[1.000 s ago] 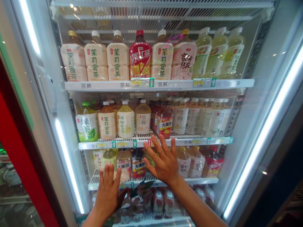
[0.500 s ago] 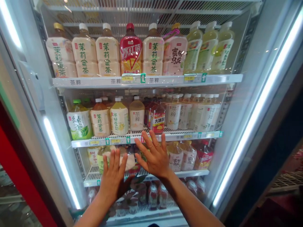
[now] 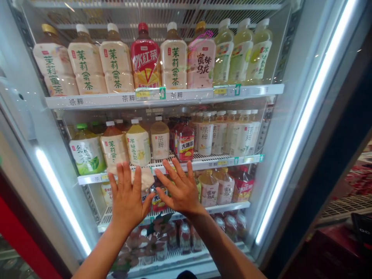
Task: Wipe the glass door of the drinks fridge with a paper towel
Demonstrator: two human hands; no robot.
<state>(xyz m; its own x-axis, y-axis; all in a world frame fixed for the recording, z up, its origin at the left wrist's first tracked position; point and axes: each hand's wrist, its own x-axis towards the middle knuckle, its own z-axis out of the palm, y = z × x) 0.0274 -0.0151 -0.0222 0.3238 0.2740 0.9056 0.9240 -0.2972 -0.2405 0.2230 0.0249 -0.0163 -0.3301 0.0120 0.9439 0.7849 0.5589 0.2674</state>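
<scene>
My left hand [image 3: 126, 197] is raised with its palm forward and fingers spread, in front of the lower left of a lit drinks fridge. Beside it, my right hand [image 3: 180, 190] is also spread, its fingertips over the front edge of the middle shelf [image 3: 200, 166]. Neither hand holds anything. A pale, hand-like reflection [image 3: 143, 179] shows between them, as on a glass pane; whether the palms touch it I cannot tell. Just above the right hand stands a red tea bottle [image 3: 186, 143]. A green-labelled tea bottle [image 3: 87, 151] stands up and left of the left hand.
The top shelf [image 3: 107, 98] carries large tea bottles, including a red one [image 3: 145, 58]. Pink-labelled bottles [image 3: 209, 190] stand on the shelf below the middle one. Bright light strips [image 3: 308, 116] run down both sides. At the far right is a wire rack [image 3: 334, 209].
The view has shifted, so the fridge contents sit further left. My left hand has risen to the middle shelf's edge and looks larger. My right hand stays spread near the same shelf edge.
</scene>
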